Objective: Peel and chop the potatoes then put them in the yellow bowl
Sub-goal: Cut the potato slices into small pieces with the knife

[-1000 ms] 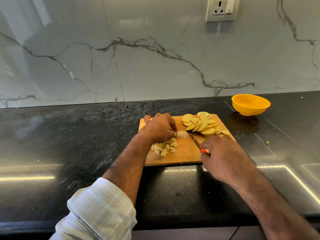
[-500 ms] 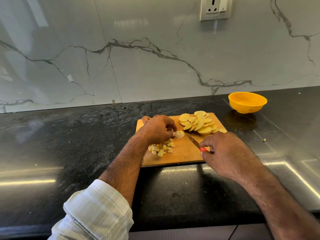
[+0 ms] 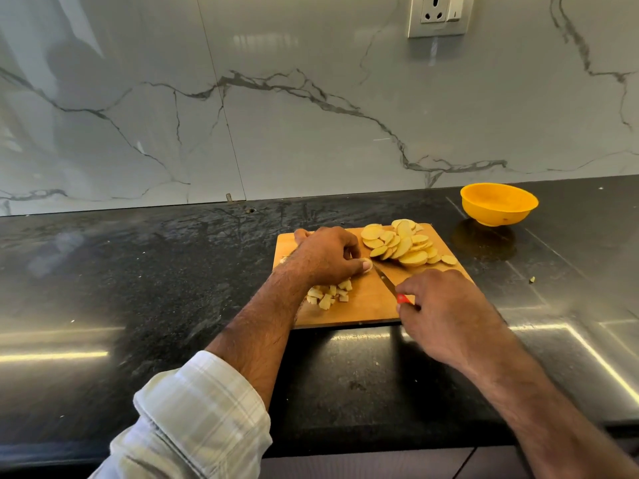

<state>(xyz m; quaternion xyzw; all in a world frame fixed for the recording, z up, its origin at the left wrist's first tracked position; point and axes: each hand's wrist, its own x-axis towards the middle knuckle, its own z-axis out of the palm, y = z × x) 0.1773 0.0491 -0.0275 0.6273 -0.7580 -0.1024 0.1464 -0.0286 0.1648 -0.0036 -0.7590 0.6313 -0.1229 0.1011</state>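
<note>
On the cutting board [image 3: 366,305], the left hand [image 3: 325,255] pinches a potato slice [image 3: 367,265], now almost hidden beneath its fingers. The right hand [image 3: 446,311] grips the knife [image 3: 389,283], whose blade has swung closer to that slice, so dicing continues. Right of the board, the yellow bowl [image 3: 498,203] waits.

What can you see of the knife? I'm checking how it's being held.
The knife is small, with a thin, dark-looking pointed blade and a red handle, of which only a bit shows. It lies slanted over the wooden cutting board, tip pointing away toward the potato piece held by the left hand. The right hand curls round the handle, hiding most of it. Whether the edge touches the board is unclear.
</note>
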